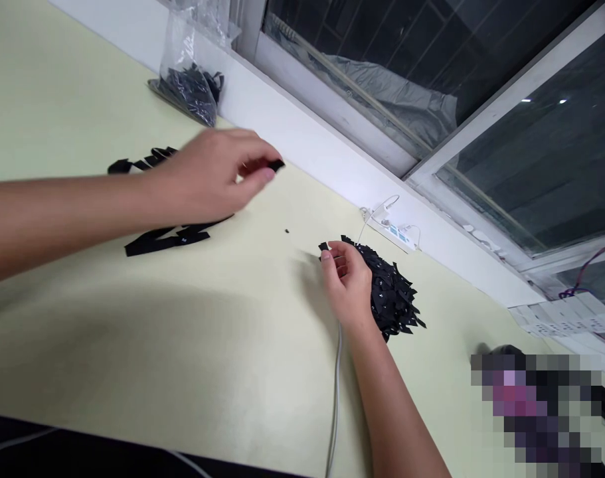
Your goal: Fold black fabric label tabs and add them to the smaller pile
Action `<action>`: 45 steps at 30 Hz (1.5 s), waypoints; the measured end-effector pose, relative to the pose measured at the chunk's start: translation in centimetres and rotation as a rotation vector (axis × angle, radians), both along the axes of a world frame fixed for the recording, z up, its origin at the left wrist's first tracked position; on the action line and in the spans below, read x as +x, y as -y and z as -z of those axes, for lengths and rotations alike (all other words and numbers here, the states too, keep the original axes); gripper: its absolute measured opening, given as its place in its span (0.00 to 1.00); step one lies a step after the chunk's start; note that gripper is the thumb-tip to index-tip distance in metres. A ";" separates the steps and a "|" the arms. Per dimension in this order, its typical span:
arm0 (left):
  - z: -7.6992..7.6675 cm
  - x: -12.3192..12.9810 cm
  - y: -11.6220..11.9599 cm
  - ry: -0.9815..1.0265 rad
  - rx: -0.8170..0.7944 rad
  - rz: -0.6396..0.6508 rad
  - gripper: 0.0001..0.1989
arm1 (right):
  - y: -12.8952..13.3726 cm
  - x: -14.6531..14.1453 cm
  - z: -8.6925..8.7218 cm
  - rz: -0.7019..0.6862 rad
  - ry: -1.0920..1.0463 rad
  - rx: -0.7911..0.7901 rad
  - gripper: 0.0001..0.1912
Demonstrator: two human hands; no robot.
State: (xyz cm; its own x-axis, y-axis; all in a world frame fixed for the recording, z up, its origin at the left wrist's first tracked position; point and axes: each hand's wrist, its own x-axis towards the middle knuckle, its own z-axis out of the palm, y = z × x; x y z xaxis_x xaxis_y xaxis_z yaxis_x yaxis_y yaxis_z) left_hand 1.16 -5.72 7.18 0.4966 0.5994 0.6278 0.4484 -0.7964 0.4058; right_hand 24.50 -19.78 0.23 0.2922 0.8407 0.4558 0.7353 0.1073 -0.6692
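Observation:
My left hand [210, 176] hovers over the pale yellow table [182, 345], pinching a small black fabric label [276, 165] between thumb and fingertips. Under and beside it lie rows of black labels [165, 238] laid out in overlapping strips. My right hand [346, 279] rests at the left edge of a loose heap of black labels [394, 292] and pinches one small black label [324, 247] at its fingertips.
A clear plastic bag of black labels [190, 83] leans against the white window sill [332, 159]. A white power strip [394, 232] lies by the sill, a grey cable [335, 392] runs under my right wrist. A tiny black scrap [287, 231] sits mid-table.

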 end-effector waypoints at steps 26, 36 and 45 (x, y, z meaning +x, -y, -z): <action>7.4 7.0 4.4 0.474 -0.863 0.418 0.10 | 0.4 -0.7 -0.2 -0.009 0.045 -0.171 0.08; 8.1 6.7 3.5 0.275 -1.040 0.531 0.12 | 0.7 -0.8 -0.5 -0.072 0.420 0.036 0.09; 8.5 6.8 3.1 0.302 -0.971 0.587 0.11 | 0.3 -0.9 -0.1 -0.150 -0.154 -0.076 0.08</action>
State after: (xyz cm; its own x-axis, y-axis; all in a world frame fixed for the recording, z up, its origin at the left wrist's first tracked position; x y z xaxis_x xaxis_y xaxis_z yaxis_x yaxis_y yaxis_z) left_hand 7.96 -8.83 -1.29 0.7654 0.6200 0.1727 -0.1034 -0.1464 0.9838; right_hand 23.62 -20.07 0.29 0.2222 0.9103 0.3491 0.6035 0.1529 -0.7826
